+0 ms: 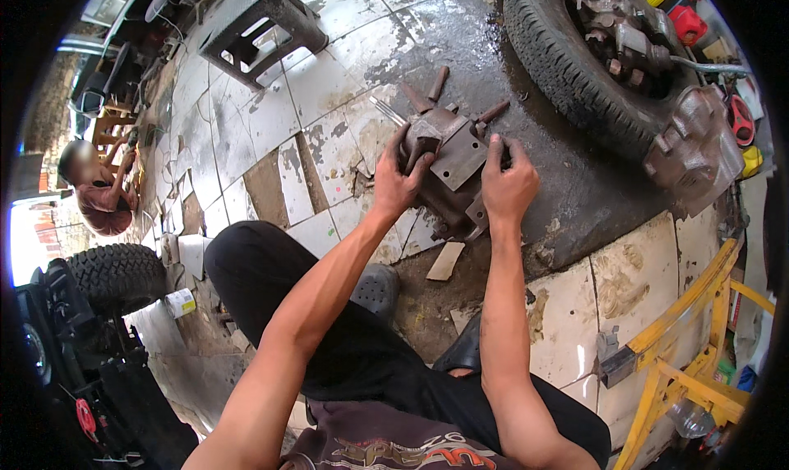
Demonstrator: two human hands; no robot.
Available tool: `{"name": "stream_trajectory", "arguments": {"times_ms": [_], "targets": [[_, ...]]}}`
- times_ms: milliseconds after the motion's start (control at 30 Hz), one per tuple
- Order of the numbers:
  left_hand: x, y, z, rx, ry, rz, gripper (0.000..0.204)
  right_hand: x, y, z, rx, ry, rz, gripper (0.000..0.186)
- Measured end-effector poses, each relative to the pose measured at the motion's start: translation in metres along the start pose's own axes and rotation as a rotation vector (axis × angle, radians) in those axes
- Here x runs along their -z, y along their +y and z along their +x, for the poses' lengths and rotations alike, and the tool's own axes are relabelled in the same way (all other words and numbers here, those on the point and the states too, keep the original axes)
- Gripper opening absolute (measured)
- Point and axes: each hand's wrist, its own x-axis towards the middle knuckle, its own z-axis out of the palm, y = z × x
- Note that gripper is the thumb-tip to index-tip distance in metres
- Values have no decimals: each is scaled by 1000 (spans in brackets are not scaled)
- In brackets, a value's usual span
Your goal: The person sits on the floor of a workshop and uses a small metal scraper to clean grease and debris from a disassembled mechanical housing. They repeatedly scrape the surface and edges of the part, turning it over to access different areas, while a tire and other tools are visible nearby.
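On the floor in front of me sits a heavy, grimy brown-grey metal housing with a flat plate on top. A splined shaft sticks out at its far left, and several rusty rods point away from its far side. My left hand is closed round the housing's left side, thumb and fingers on the metal. At its right edge, beside the plate, my right hand has thumb and fingers curled close together. What lies between those fingertips, if anything, is too small to make out.
A large tyre lies at the right with metal parts in it. A dark plastic stool stands far left; a yellow metal stand is near right. Another person crouches at the left, beyond a knobbly wheel. The floor tiles are broken.
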Motion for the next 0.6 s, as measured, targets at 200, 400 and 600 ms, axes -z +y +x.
{"name": "stream_trajectory", "arguments": {"times_ms": [200,400,600], "targets": [[-4,27,23,94,-41,161,63,1,-1,3,15,-2,-23,27],[-1,20,10,-28,19,90,59,2,-1,-2,43,33,-33,26],[-10,3,13,-74,87,78,59,2,-5,-5,50,8,-46,26]]}}
